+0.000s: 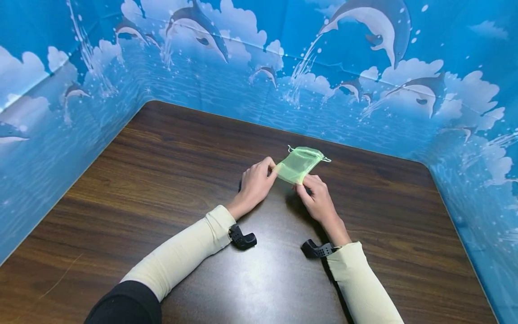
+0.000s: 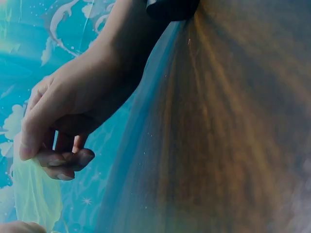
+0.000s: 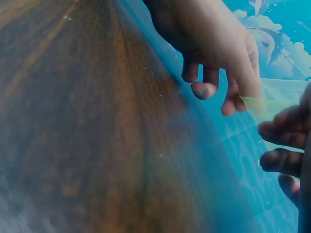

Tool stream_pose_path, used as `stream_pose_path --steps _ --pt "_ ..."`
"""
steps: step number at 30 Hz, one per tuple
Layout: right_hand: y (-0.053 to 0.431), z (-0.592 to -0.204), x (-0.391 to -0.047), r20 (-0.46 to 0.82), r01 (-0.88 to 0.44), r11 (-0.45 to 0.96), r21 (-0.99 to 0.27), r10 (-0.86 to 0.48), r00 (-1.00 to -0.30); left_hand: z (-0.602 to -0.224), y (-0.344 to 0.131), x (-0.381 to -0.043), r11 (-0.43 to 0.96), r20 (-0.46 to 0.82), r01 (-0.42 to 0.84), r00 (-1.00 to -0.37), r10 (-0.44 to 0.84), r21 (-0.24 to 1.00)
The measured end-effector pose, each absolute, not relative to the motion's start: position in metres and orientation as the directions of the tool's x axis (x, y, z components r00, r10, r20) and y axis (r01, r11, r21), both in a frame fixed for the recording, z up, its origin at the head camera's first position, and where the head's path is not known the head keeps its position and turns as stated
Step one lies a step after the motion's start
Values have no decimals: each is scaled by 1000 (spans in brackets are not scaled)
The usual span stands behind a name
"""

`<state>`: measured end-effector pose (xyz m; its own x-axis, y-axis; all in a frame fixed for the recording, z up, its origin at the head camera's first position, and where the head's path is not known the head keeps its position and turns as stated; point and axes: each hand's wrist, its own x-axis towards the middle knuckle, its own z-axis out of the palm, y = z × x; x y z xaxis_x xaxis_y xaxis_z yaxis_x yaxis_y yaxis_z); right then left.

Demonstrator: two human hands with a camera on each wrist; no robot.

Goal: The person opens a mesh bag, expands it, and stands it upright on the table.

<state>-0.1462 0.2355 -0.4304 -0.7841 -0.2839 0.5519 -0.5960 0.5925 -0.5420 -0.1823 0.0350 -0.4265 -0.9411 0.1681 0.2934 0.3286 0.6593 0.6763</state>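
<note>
A pale green sheer drawstring pouch [image 1: 301, 163] is stretched between both hands, with white cord loops [image 1: 326, 159] at its far corners. My left hand [image 1: 256, 182] pinches the near left corner between thumb and fingers. The near right corner is gripped by my right hand [image 1: 319, 198]. From the left wrist, the right hand [image 2: 73, 102] shows above the pouch [image 2: 36, 194], with only a bit of the left hand [image 2: 22, 227] at the bottom edge. In the right wrist view, a finger of the left hand [image 3: 214, 43] shows through the mesh; whether it is inside or behind, I cannot tell.
A dark wood-grain table [image 1: 194, 148] spreads beneath the hands, its rear edge just beyond the pouch. Blue dolphin-print cloth [image 1: 251, 54] stands around the back and sides. Each wrist carries a black camera mount [image 1: 243, 238].
</note>
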Motion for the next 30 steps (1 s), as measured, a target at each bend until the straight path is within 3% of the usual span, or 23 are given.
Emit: stream_pose_path --steps 10,14,18,21,26,30 --pt "234 -430 -148 622 -674 625 -395 -357 -696 -429 32 -184 704 328 326 -934 140 631" --pt "233 -428 -148 571 -583 696 -419 -297 -765 -430 33 -183 703 341 332 -930 134 630" --pt "232 -427 -146 414 -350 767 -538 -121 -902 -429 35 -182 700 390 371 -910 142 610" --pt "231 -427 -145 324 -201 774 -600 6 -946 -429 38 -180 704 454 432 -874 173 564" --pt "229 -427 -144 395 -169 806 -567 85 -915 -427 43 -175 712 538 511 -814 219 482" --pt "225 -427 -143 508 -230 826 -515 78 -858 -426 46 -174 746 544 470 -821 172 473"
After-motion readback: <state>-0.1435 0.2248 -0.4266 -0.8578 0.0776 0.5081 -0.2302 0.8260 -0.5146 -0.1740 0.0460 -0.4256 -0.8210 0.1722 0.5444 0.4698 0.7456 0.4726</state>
